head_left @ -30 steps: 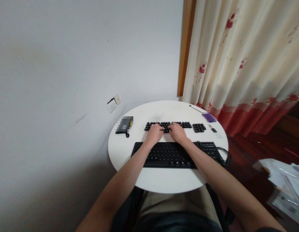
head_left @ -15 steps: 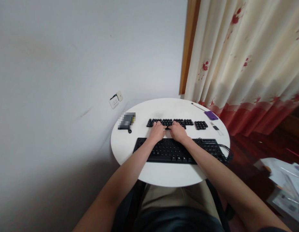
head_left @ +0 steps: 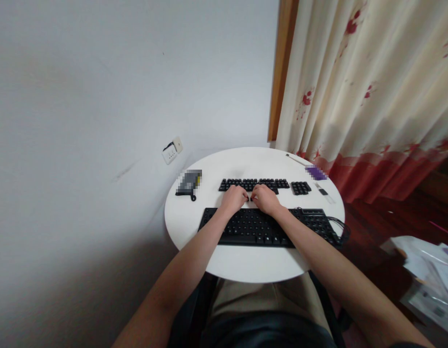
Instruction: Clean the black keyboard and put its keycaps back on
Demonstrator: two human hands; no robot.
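My left hand (head_left: 234,199) has its fingers pinched, with a small black keycap just showing at the tips. My right hand (head_left: 266,198) is curled the same way, a dark keycap at its thumb and fingertips. Both hands hover close together in the gap between rows of loose black keycaps (head_left: 274,183) and a black keyboard (head_left: 249,227). The keyboard lies near me, its keycaps off and its bare key seats showing. Over its upper edge pass my wrists. A separate block of loose keycaps (head_left: 300,188) sits to the right.
The round white table (head_left: 260,263) stands against a wall. A blurred dark item (head_left: 188,182) lies at its left. At the right are a purple item (head_left: 316,172), a small black-and-white tool (head_left: 323,191) and the keyboard's coiled cable (head_left: 341,232). A floral curtain (head_left: 347,96) hangs beyond.
Both hands have drawn back slightly from the keycap rows toward the keyboard, with their fingers more curled. Small dark keycaps now show at the fingertips.
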